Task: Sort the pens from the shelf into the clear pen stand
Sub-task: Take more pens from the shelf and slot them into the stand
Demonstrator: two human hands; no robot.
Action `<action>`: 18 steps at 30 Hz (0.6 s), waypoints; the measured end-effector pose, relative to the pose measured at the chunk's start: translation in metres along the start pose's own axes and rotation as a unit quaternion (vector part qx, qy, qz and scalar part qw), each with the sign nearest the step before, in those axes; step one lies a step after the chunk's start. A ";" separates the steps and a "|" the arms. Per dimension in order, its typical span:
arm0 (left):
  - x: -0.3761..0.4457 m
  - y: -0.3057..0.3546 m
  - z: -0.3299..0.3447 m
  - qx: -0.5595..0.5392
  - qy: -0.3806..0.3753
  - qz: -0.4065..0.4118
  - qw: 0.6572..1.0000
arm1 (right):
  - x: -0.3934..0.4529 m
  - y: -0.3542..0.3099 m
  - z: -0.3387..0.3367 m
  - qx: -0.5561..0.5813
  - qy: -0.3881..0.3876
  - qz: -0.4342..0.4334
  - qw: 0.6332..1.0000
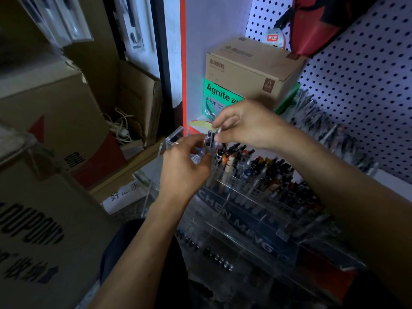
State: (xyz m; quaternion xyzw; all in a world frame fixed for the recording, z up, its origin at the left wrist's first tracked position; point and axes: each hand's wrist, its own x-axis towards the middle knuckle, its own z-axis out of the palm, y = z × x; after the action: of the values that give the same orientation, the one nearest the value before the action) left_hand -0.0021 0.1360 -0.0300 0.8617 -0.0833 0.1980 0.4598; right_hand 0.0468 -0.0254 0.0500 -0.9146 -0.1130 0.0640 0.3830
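Observation:
A clear tiered pen stand [243, 217] marked with dark lettering stands on the shelf, its upper row packed with several upright pens [252, 166]. My left hand [185, 166] grips a small bundle of black-capped pens [209, 141] at the stand's top left corner. My right hand [243, 126] pinches the top ends of the same bundle from above. The lower tiers hold a few dark pen tips [214, 255]. The pens' lower halves are hidden behind my left hand.
A brown carton [252, 68] sits on a green box [218, 99] behind the stand. More pens [323, 123] lie along the pegboard wall [367, 85] at right. Large cardboard boxes [44, 130] crowd the left side. A red bag [316, 25] hangs above.

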 end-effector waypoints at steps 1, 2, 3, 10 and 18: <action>0.000 0.000 0.000 -0.009 -0.001 0.001 1.000 | 0.000 0.002 0.000 -0.001 -0.006 0.009 1.000; 0.000 0.002 -0.001 -0.023 0.002 0.003 1.000 | 0.000 0.005 0.000 -0.001 -0.007 0.016 1.000; 0.001 0.003 -0.001 -0.039 0.008 0.007 0.999 | -0.001 0.007 0.000 -0.001 -0.006 0.015 1.000; 0.002 0.005 0.003 -0.027 0.028 0.022 0.999 | 0.000 0.011 0.009 -0.011 0.044 -0.009 0.999; -0.001 0.002 -0.004 0.037 0.041 -0.030 0.998 | -0.020 0.002 -0.007 -0.048 0.020 -0.001 0.999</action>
State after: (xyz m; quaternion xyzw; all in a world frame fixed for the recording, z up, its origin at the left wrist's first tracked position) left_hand -0.0053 0.1382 -0.0266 0.8714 -0.0307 0.2222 0.4363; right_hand 0.0288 -0.0366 0.0540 -0.9329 -0.1090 0.0400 0.3408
